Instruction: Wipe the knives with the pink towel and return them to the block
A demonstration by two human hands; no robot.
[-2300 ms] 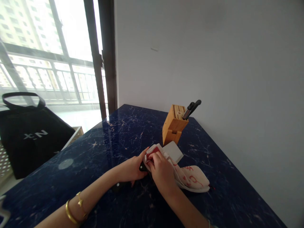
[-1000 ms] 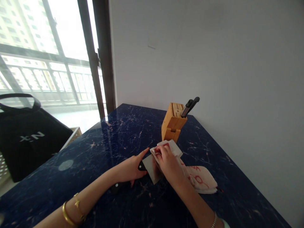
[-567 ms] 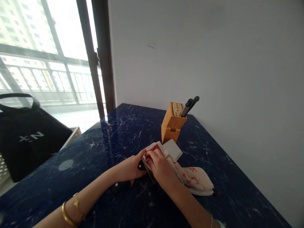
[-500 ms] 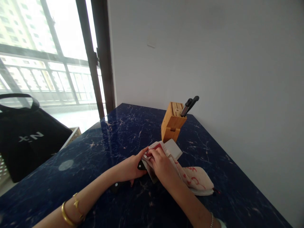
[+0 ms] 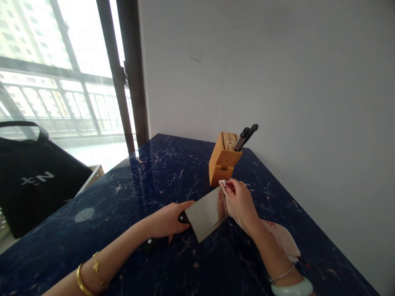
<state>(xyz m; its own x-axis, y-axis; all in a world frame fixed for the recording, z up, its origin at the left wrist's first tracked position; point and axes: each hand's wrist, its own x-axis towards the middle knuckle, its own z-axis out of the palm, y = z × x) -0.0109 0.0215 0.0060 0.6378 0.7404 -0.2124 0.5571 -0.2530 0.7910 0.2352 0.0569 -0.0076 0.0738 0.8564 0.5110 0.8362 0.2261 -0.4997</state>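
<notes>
My left hand (image 5: 169, 221) is closed around the black handle of a cleaver (image 5: 207, 213), whose broad, shiny blade points to the right and away above the table. My right hand (image 5: 242, 203) pinches a white cloth (image 5: 232, 209) with red marks at the far end of the blade. The rest of the cloth hangs down behind my right wrist, partly hidden by it. Just beyond the blade stands a wooden knife block (image 5: 221, 164), with black-handled tools (image 5: 245, 137) in its slots.
The dark blue marbled table (image 5: 173, 164) runs up to a pale wall (image 5: 262, 74). At the left, a black bag (image 5: 40, 181) stands by a light perforated basket (image 5: 92, 176), near a large window (image 5: 83, 82).
My right hand has moved right with the cloth, from near the handle to the blade's far end. More of the blade is uncovered. My left hand has stayed on the handle.
</notes>
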